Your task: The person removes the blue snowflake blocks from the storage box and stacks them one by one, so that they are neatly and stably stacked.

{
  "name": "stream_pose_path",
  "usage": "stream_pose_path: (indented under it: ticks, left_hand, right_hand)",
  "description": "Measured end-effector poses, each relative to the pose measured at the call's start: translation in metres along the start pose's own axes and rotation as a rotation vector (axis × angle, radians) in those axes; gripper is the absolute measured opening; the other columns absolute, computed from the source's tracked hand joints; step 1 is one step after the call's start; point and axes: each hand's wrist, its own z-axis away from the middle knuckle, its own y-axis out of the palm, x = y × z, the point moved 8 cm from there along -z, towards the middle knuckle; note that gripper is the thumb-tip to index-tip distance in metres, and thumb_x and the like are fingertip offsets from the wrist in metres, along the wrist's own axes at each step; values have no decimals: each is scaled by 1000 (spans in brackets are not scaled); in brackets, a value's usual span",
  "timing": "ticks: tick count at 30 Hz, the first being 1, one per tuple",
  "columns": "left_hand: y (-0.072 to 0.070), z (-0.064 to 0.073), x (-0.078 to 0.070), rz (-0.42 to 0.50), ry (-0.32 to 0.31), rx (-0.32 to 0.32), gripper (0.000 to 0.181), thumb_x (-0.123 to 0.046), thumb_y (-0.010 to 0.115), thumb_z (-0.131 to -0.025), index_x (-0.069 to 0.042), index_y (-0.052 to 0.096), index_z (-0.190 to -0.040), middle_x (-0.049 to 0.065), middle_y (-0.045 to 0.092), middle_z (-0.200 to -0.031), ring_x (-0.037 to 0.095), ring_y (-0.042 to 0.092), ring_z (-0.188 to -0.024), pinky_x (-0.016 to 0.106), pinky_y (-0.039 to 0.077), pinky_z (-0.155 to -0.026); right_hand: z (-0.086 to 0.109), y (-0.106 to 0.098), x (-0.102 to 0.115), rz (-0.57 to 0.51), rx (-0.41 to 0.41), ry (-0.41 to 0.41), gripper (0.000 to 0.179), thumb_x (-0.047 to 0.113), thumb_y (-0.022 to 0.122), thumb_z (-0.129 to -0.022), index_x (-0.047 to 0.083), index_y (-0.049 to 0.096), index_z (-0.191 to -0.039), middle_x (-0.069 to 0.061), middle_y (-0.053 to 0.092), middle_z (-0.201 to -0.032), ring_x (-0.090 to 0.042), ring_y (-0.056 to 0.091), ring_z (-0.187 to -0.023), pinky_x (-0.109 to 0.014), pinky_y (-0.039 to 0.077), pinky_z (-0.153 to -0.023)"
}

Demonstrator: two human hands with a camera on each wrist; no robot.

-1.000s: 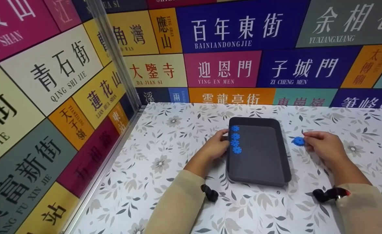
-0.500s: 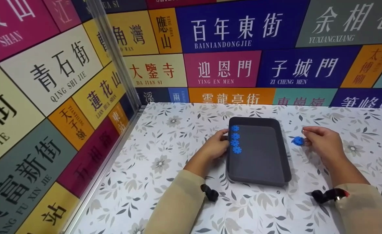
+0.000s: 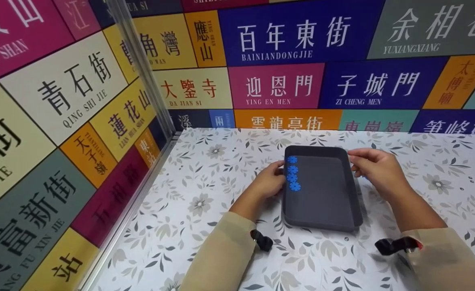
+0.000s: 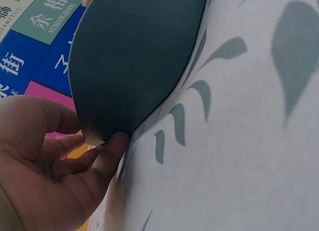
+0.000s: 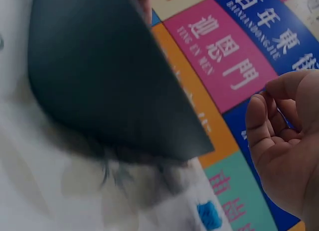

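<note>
My left hand (image 3: 269,181) grips the left side of a dark grey rectangular tray (image 3: 322,202). In the left wrist view its fingertips lie at the rim and lower edge of the tray wall (image 4: 134,57). Inside the tray, several small blue flower-shaped pieces (image 3: 294,186) form a column along the left wall. My right hand (image 3: 376,169) is at the tray's upper right rim, thumb and fingertips drawn together. No piece shows between them in the right wrist view. A blurred blue piece (image 5: 209,216) lies beyond the tray corner there; the hand mostly hides that spot in the head view.
The tray stands on a table with a leaf-and-flower patterned cover (image 3: 205,250). Colourful panels with large characters (image 3: 277,87) line the back and left sides, and a clear vertical strip (image 3: 144,60) runs down their corner. Black wrist straps (image 3: 397,245) sit at both cuffs.
My right hand has moved left from beside the blue pieces on the table to the tray's right rim, and now covers where they lay. The left hand and tray stay put.
</note>
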Motion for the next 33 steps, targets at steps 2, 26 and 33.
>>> stream_pose_path:
  ticks: [2, 26, 33]
  left_hand:
    - [1, 0, -1, 5, 2, -2, 61, -11, 57, -99, -16, 52, -159, 11, 65, -151, 23, 64, -128, 39, 55, -106]
    - [0, 0, -2, 3, 3, -35, 58, -10, 56, -100, -16, 54, -158, 11, 66, -151, 24, 63, -131, 40, 53, -108]
    - [1, 0, -1, 5, -5, -44, 58, -9, 58, -99, -16, 55, -157, 11, 67, -150, 23, 64, -131, 41, 52, -112]
  right_hand:
    - [2, 9, 9, -36, 29, -23, 21, 25, 74, -102, 12, 79, -118, 11, 75, -95, -8, 66, -77, -22, 61, -69]
    - [-59, 96, 15, -102, 228, 125, 10, 21, 68, -105, 21, 78, -105, 6, 71, -88, -10, 65, -75, -22, 59, -71]
    - [-80, 104, -5, -19, 223, 161, 17, 21, 67, -105, 12, 74, -117, 8, 68, -86, -10, 63, -75, -22, 59, -71]
